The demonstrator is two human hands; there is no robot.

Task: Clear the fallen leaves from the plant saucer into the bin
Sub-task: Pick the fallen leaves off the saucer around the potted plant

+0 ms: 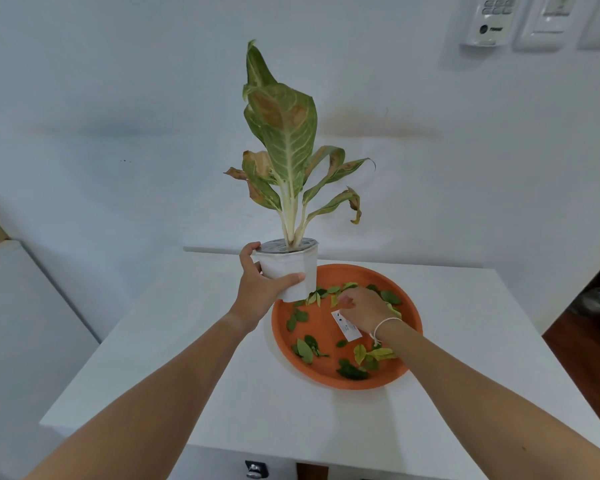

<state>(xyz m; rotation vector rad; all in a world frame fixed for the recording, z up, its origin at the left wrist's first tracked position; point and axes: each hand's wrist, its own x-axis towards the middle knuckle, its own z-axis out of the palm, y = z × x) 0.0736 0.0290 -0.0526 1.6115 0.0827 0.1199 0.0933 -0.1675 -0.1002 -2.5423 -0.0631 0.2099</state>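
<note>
Fingers of my left hand point(257, 289) wrap the white pot point(291, 268), holding its plant above the orange saucer's point(409, 306) left rim. My right hand point(364, 306) pinches among fallen leaves point(305, 349) scattered in the saucer, on the white table point(187, 358).

White wall-mounted remote control point(492, 20): dark logo with blurred wording, unreadable. White rectangular sticker point(346, 325) in orange round saucer point(343, 273): print illegible.

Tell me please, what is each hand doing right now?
Left hand: closed around the pot.
Right hand: over the saucer among leaves; grip cannot be told.
</note>
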